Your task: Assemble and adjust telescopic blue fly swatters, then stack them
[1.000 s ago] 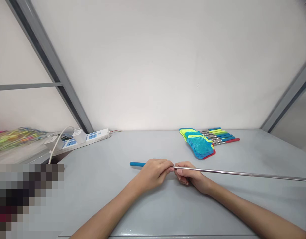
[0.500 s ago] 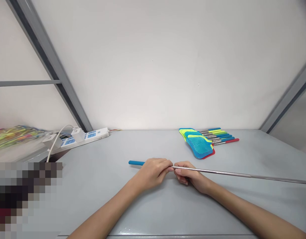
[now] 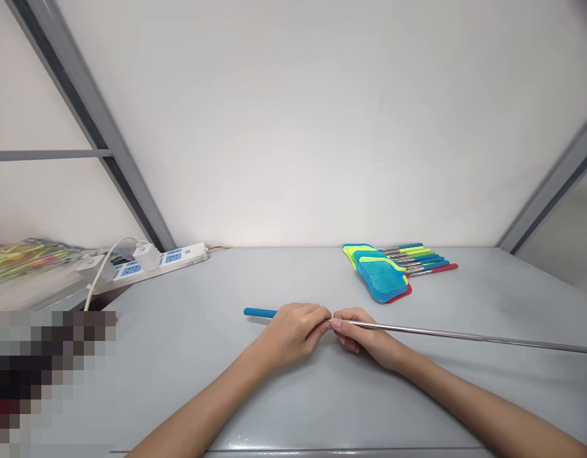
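Note:
Both my hands hold a telescopic fly swatter (image 3: 429,331) just above the grey table, its long metal rod running off the right edge, so its far end is out of view. My left hand (image 3: 300,329) is closed around it from above, beside the blue grip (image 3: 259,312) that sticks out to the left. Close by, my right hand (image 3: 362,332) pinches the rod between thumb and fingers, almost touching the left fingertips. Behind lies a fanned pile of fly swatters with a blue mesh head (image 3: 383,281) on top and coloured grips (image 3: 431,259) to the right.
At the back left sits a white power strip (image 3: 173,257) with white plugs and a cable. Clear bags of colourful items (image 3: 40,257) lie at the far left. A white wall (image 3: 293,159) and grey frame posts (image 3: 116,149) bound the grey table (image 3: 188,337).
My right thumb has come down onto the metal rod. The blue grip has shifted very slightly left; my left hand stays closed in nearly the same place.

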Tool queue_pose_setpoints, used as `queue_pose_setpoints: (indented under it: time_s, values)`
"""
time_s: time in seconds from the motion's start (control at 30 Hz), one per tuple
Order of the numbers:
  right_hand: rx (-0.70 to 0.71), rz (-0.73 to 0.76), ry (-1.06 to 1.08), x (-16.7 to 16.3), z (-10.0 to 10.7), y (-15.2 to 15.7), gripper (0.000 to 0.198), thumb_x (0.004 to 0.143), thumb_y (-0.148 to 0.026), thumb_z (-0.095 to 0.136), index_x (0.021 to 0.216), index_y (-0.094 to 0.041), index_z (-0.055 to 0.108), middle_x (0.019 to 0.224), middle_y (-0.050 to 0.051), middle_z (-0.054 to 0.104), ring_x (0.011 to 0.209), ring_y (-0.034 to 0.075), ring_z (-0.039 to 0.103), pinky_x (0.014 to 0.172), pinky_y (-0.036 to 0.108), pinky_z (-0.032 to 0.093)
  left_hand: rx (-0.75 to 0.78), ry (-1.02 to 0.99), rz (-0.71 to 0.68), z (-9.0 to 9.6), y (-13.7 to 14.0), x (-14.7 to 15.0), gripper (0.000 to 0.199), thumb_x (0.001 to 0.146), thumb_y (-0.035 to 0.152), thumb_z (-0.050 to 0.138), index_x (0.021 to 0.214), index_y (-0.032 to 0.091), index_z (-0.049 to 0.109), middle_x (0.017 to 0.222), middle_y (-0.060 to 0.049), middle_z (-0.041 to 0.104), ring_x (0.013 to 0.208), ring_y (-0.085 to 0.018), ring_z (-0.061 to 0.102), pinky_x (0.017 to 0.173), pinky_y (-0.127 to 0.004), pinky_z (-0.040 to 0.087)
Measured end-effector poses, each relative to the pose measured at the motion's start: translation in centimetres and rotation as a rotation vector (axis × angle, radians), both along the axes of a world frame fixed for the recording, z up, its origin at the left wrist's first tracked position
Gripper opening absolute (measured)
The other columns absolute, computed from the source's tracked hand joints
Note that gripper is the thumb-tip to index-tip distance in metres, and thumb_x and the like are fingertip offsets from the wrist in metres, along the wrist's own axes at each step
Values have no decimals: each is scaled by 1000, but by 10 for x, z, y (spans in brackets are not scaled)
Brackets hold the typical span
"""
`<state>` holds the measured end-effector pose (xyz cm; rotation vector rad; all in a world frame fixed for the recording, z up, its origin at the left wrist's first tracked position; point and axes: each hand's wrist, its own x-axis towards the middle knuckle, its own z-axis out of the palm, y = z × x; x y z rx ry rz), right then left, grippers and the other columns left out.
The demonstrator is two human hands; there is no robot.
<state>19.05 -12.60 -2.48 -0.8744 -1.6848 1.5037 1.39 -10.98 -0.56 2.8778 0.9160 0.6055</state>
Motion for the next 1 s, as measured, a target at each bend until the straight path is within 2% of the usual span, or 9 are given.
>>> queue_pose_setpoints:
  time_s: [0.43,1.0]
  values:
    - [3,2,-14,1,5,-2,35,79,-41,44,54,-16,38,48,-5,33,44,7,28,43,22,21,11,-17,2,2,0,0,21,86,22,30,79,19,50,67,1,54,58,-10,48,55,-21,34]
    - [-9,44,52,2,0,0,30,78,-35,46,56,-16,40,49,-4,34,44,7,28,42,22,20,22,-22,-3,4,-1,1,26,88,28,27,79,18,50,67,1,54,58,-10,48,54,-21,33]
